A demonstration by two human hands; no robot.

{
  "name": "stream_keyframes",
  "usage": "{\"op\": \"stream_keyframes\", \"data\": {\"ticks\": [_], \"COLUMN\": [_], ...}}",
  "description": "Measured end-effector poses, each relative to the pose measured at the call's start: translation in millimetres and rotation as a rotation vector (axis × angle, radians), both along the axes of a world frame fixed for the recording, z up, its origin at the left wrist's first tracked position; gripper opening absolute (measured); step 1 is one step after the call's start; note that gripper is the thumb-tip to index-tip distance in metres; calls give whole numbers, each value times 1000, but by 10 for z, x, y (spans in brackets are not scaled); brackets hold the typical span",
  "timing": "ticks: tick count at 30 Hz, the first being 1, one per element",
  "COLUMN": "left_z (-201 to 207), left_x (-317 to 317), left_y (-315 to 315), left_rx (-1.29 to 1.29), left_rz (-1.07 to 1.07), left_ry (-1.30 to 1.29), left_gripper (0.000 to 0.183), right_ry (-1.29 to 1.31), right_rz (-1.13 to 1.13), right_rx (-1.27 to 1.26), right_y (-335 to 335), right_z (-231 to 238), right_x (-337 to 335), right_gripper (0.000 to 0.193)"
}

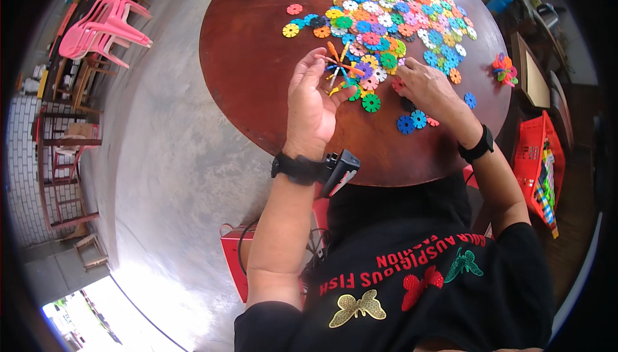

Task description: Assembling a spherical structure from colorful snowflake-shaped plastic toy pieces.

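Observation:
My left hand (310, 108) is raised over the near side of the round brown table (248, 56), palm turned inward. Between its thumb and fingers is a spiky cluster of interlocking discs (340, 68), in orange, yellow, blue and white, its slotted plastic pieces mostly edge-on. To the right, my right hand (434, 89) reaches palm down to the near edge of a wide spread of loose colourful discs (386, 23). Its fingers are curled, and the fingertips are partly hidden. A green disc (371, 103) and a blue disc (405, 124) lie between the two hands.
A finished-looking flower-shaped disc cluster (505, 70) sits near the table's right edge. Beyond that edge is a red basket (529, 155) holding colourful pieces. Stacked pink plastic chairs (103, 27) stand at far left. A blue container (499, 2) is at the far right.

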State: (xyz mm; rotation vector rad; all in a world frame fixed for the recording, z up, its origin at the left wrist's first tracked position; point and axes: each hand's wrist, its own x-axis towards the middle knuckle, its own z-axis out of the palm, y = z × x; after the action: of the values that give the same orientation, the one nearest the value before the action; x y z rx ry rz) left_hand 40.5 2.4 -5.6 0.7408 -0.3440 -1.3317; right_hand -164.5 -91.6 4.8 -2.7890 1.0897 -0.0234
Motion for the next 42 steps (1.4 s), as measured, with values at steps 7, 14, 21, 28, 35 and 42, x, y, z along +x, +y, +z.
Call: {"op": "stream_keyframes", "data": {"ticks": [7,14,21,28,35,42], "left_z": [27,-55,-56,-50,-46,-10], "left_x": [-4,82,133,105,98,39], "left_y": [-7,-33,-19,-26,-12,-28], "left_rx": [42,62,110,78,67,70], "left_rz": [28,85,192,169,139,127], "left_ry": [40,1,-18,-16,-23,-13], "left_gripper": [26,22,22,24,27,37], "right_ry": [-125,76,-208,-178,-198,-221], "right_rz": [2,-64,-17,2,-34,-10], "right_rx": [13,-15,-61,-86,-79,-168], "right_y": [-90,-203,-503,-760,-712,-716], "right_z": [-25,49,137,-100,-96,-165], "right_x": [-109,-294,63,298,389,554], "right_gripper": [30,28,21,34,44,42]}}
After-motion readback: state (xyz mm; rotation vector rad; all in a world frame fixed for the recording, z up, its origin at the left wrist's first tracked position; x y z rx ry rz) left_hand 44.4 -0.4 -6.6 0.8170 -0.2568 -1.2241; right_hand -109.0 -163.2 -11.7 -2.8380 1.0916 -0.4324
